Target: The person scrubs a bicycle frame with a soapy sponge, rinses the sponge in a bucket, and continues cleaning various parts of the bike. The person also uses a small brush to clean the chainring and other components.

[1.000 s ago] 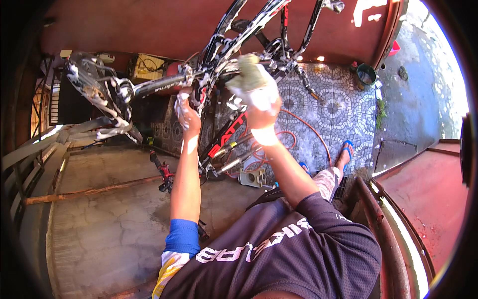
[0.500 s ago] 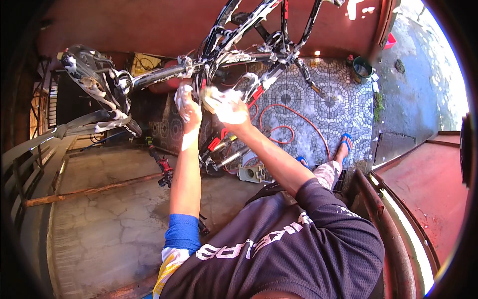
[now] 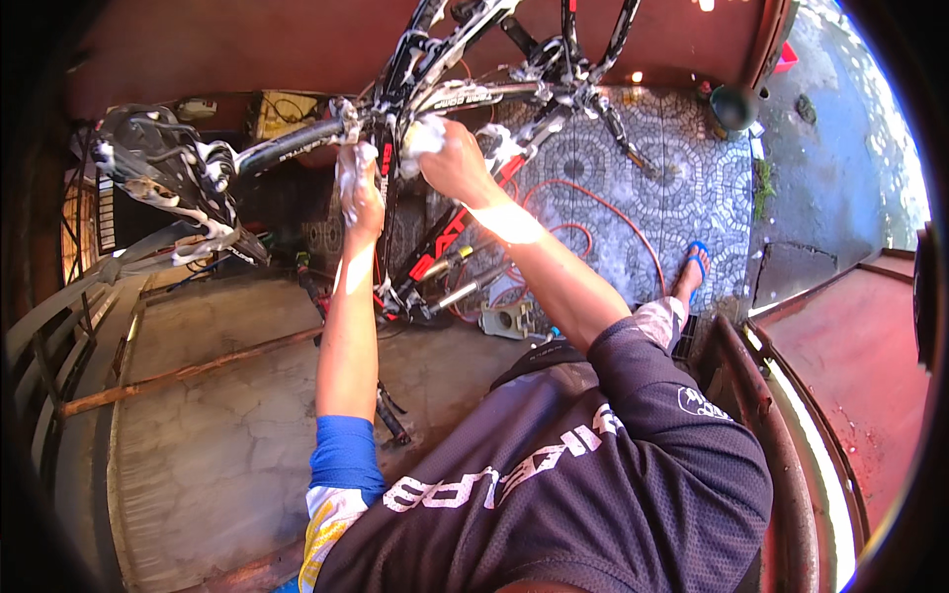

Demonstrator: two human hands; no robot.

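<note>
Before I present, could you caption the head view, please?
Foamy left hand, right hand with a sponge, at a sudsy bicycle frame.

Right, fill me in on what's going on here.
A person is working on a black bicycle frame streaked with white suds. The right hand holds a pale, foamy sponge-like pad close against it. The left hand, also coated in foam, is beside the frame; whether it grips is unclear. Suds also cover parts of the saddle.

Room over tiles [image 3: 682, 168] — frame [image 3: 440, 242] ahead
</note>
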